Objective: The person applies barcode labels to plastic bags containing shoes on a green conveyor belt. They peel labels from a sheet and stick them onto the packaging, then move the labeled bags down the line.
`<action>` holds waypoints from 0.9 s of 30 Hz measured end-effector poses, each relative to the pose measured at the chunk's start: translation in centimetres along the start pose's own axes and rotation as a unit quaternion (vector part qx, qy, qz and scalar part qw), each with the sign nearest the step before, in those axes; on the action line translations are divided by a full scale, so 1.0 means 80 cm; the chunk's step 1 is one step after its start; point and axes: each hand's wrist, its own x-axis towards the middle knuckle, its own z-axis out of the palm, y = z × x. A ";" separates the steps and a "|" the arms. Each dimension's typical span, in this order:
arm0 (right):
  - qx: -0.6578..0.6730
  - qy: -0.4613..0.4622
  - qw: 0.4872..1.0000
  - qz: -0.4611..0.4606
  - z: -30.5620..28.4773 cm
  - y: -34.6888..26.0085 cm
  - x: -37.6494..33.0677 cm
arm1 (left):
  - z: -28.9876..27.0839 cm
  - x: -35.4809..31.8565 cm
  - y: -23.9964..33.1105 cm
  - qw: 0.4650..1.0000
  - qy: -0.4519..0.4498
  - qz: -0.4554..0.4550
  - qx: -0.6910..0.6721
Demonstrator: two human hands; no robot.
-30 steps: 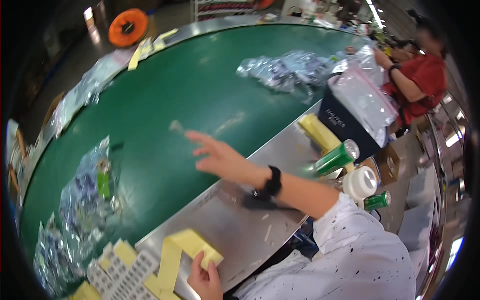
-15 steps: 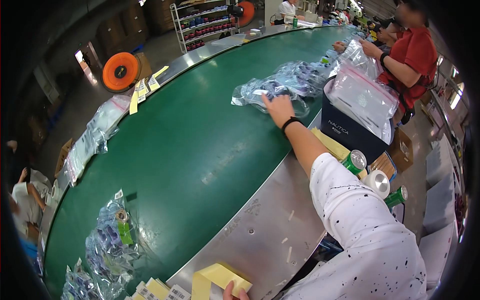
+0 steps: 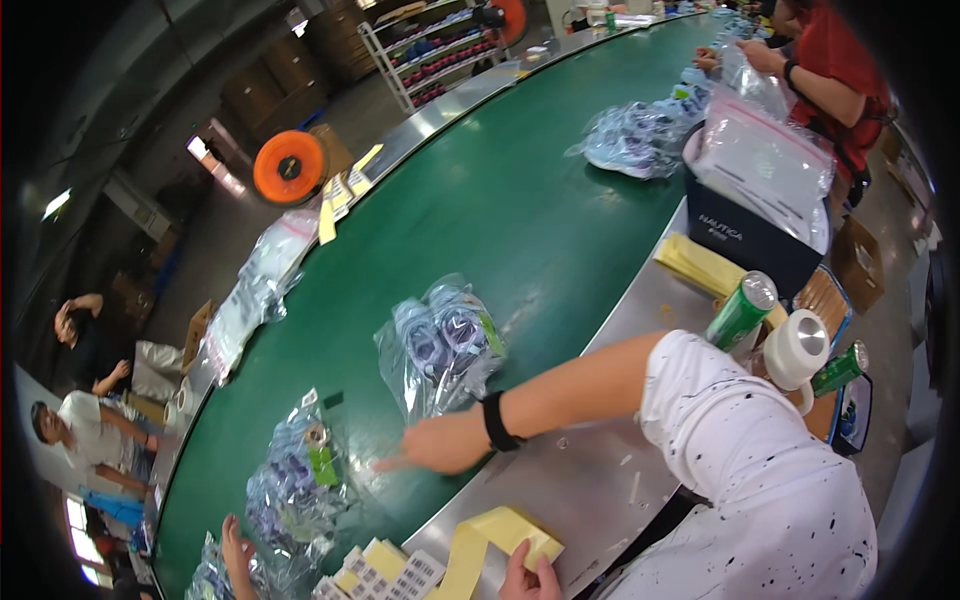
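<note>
Our right hand (image 3: 440, 447) is loose-fingered just beside the clear packet (image 3: 445, 345) on the green belt (image 3: 520, 200), left hand (image 3: 530, 577) pinching yellow strip (image 3: 500, 530), so we could snag it off the edge.

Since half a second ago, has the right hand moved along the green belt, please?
Yes. The right hand has come back from the far pile of bags by the dark box to the near edge of the green belt, beside a clear bag.
</note>
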 end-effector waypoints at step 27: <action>0.354 0.181 0.822 0.409 -0.129 0.332 -0.004 | 0.005 0.003 -0.021 0.998 -0.034 -0.003 0.055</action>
